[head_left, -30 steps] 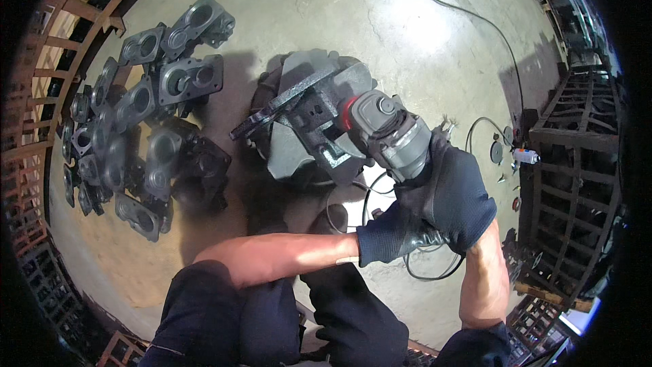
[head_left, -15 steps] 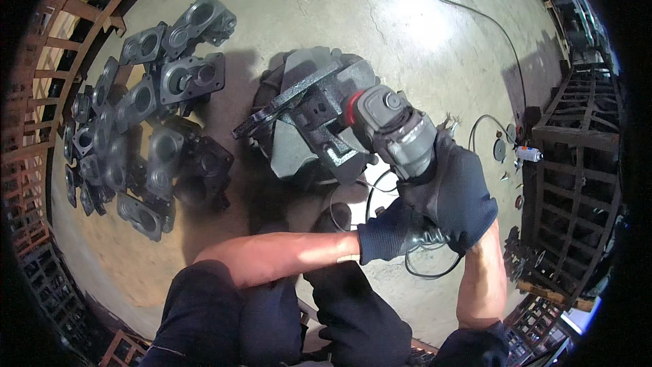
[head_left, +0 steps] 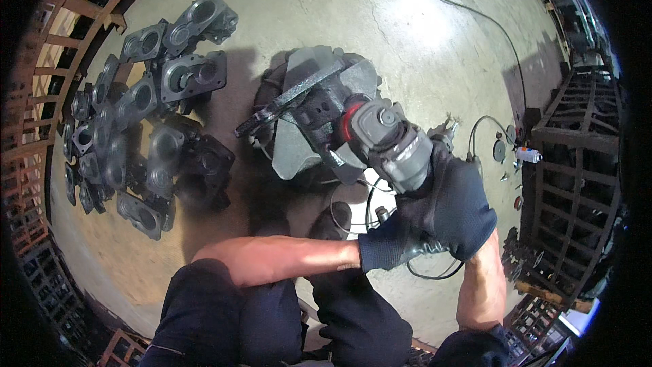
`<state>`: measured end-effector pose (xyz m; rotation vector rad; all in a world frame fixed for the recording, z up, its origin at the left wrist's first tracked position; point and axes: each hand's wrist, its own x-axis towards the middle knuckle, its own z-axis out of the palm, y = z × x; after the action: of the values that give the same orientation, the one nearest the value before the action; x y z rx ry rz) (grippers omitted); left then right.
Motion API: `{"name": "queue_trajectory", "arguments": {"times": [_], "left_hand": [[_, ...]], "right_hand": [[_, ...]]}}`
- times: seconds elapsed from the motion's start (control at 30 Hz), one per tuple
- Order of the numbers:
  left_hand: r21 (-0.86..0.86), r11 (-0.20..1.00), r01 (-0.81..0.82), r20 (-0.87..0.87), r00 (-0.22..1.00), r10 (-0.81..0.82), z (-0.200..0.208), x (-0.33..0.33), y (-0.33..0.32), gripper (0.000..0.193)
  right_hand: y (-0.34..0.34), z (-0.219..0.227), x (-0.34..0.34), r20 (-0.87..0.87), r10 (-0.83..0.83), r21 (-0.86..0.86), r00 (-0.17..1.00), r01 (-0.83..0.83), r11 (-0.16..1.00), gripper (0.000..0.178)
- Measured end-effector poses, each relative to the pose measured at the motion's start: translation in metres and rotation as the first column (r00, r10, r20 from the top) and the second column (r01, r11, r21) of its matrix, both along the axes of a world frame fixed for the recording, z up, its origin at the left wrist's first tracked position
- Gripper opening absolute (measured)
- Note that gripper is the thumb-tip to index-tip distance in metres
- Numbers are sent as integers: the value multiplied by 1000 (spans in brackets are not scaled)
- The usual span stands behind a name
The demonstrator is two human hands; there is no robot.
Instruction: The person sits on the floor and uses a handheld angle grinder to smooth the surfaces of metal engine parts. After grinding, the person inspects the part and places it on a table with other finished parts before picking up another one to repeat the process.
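Concrete floor (head_left: 299, 10) is stretching under a casting (head_left: 311, 112) — left hand (head_left: 406, 232) and right hand (head_left: 463, 205) are clenching a grinder (head_left: 399, 151) that might kick if snagging.

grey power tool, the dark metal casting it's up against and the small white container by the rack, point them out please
grey power tool (head_left: 392, 144), head view, on its housing
dark metal casting (head_left: 314, 113), head view, on its middle
small white container (head_left: 526, 155), head view, on its side

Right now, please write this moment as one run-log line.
Right hand: grips grey power tool | left hand: against right, grip unclear | tool head: at dark casting | more castings: left side
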<state>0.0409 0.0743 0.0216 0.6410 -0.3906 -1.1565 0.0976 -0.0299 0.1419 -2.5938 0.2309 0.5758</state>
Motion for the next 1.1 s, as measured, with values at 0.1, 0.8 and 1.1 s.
{"name": "queue_trajectory", "arguments": {"times": [0.1, 0.8, 1.1], "left_hand": [[-5, 999, -45, -126, 991, 44, -1, -10, -5, 64], [69, 973, -222, 196, 959, 205, -13, -14, -24, 42], [108, 963, -248, 369, 909, 193, -19, -14, -16, 48]], "right_hand": [[-5, 2, -8, -32, -21, -14, 999, 20, 1000, 47], [-16, -11, -11, 51, -91, 11, 995, 90, 996, 49], [-14, -6, -22, -30, -147, 31, 989, 148, 988, 49]]}}
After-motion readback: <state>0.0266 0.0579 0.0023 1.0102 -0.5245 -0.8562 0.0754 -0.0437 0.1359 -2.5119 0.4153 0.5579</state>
